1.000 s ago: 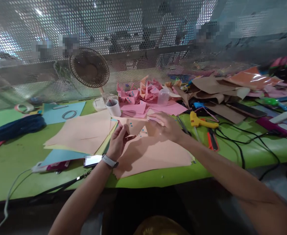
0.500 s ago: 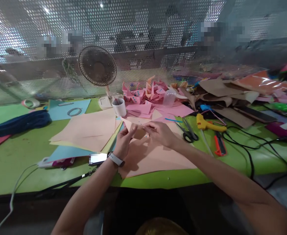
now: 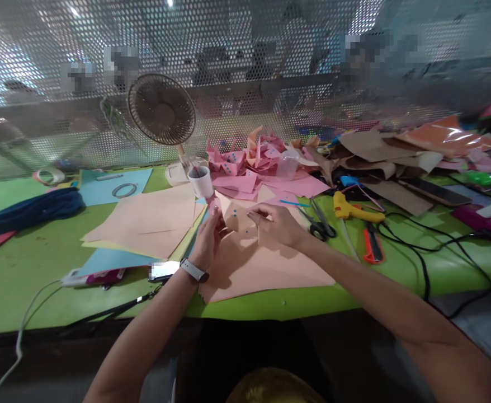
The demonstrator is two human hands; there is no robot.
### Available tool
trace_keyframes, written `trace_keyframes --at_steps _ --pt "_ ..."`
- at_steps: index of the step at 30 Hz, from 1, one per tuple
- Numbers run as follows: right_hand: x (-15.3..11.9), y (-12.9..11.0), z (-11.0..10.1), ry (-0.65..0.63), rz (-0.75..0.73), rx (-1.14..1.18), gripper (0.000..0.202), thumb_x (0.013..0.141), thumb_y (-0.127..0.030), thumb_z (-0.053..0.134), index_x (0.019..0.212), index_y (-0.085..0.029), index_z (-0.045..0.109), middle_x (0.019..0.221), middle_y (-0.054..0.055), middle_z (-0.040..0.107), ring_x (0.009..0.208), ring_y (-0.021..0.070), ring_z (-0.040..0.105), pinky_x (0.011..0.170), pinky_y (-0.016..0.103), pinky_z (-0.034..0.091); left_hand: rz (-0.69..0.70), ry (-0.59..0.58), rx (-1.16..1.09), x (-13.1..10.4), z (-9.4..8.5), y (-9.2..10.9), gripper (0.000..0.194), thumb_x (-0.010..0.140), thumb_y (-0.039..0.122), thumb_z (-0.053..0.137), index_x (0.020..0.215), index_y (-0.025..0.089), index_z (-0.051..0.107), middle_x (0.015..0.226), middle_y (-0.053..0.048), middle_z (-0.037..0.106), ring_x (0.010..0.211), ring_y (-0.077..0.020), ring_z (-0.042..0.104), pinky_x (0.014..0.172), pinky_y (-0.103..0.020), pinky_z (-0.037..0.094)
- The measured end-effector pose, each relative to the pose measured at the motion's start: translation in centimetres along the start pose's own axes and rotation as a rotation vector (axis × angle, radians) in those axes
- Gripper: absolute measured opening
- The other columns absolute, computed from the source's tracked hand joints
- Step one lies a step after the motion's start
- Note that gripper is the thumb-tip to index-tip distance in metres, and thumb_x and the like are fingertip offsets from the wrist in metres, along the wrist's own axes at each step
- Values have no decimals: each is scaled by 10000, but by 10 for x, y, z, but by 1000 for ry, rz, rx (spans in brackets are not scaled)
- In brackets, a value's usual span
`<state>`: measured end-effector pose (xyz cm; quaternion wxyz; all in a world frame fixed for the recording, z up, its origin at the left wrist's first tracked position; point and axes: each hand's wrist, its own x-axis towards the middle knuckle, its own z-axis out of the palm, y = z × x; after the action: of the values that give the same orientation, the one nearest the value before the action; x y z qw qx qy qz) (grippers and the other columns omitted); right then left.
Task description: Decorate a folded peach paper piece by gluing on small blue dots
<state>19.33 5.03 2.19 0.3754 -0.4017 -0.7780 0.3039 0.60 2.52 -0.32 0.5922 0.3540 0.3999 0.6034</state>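
A folded piece of peach paper (image 3: 237, 216) with small blue dots is held up between my two hands. My left hand (image 3: 210, 234), with a white-strapped watch on its wrist, grips its left side between thumb and fingers. At the right side, my right hand (image 3: 277, 223) pinches the paper's edge with thumb and forefinger. Beneath both hands lie flat peach sheets (image 3: 262, 274) near the table's front edge. Just beyond them stands a white cup (image 3: 201, 182) with thin sticks in it.
Black scissors (image 3: 321, 226), a yellow glue gun (image 3: 350, 207) and an orange cutter (image 3: 373, 246) lie to the right, with black cables beyond. Stacked peach sheets (image 3: 145, 215) lie left. Behind are a fan (image 3: 161, 109) and folded pink papers (image 3: 237, 159).
The folded paper has turned so its blue-dotted face shows more. My left hand has shifted its hold, its thumb now pointing up. The whole view has moved slightly.
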Motion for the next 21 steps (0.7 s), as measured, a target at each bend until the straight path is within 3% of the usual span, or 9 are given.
trace_keyframes --at_steps 4,9,13,16,21 --pt "0 4 -3 9 12 -16 237 876 -354 529 841 -173 678 822 38 703 740 176 603 681 275 428 78 72 -28 5 -8 -5 318 723 449 754 857 180 651 768 3 662 704 -99 619 678 -209 482" --pt "1 6 -4 -6 35 10 254 872 -371 530 852 -166 678 777 28 679 671 157 580 623 261 415 68 139 81 6 -12 -7 429 781 567 648 663 158 588 647 7 604 594 -81 571 550 -186 439" --pt "1 6 -6 -7 30 10 252 868 -363 536 866 -161 686 807 38 689 706 161 583 647 263 416 -6 29 41 2 -7 -4 439 761 596 654 845 165 646 727 -5 627 636 -98 597 562 -202 481" --pt "2 6 -9 -26 4 -23 267 878 -377 529 864 -166 693 811 37 697 723 164 586 662 265 413 -52 -72 48 -3 -3 -2 361 711 495 752 749 156 634 645 26 564 580 -89 571 600 -230 530" --pt "2 8 -10 -67 -38 -58 293 894 -393 511 870 -174 705 818 36 704 746 167 597 675 263 407 -38 -67 70 -6 0 -1 283 678 383 805 704 156 637 641 41 549 572 -71 556 623 -218 539"
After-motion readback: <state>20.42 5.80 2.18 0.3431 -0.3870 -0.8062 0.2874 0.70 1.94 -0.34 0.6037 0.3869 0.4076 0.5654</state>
